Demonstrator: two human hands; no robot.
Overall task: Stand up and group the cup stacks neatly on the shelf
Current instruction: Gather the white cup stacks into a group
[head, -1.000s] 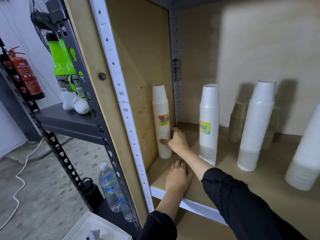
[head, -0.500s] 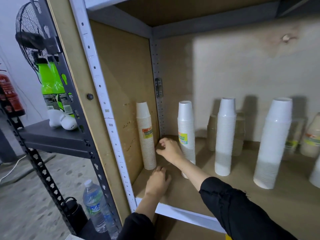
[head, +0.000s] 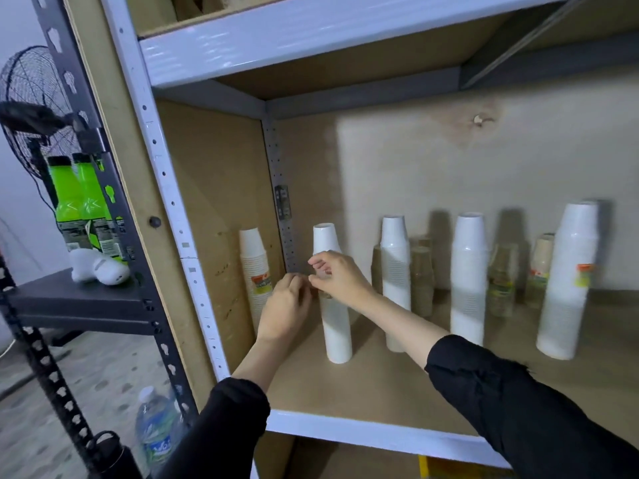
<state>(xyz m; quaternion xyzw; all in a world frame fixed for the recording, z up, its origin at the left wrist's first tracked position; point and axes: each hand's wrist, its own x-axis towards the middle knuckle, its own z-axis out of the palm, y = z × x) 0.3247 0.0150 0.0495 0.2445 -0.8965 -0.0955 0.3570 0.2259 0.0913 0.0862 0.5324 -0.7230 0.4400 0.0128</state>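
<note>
Both arms reach in: your right hand (head: 342, 276) curls round the white cup stack (head: 337, 333) from 3 o'clock, left hand (head: 285, 307) grips it at 9 o'clock.

five tall white cup stacks (head: 468, 278) on the shelf (head: 380, 385), at least three brownish stacks (head: 422, 278) tucked behind, too blurry to count properly, two green bottles (head: 79, 202), one water bottle (head: 155, 430), one black flask (head: 114, 454), one fan (head: 31, 98)

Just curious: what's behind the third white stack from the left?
Shorter brown cup stacks stand behind that white stack; it covers part of them, hiding their count.
</note>
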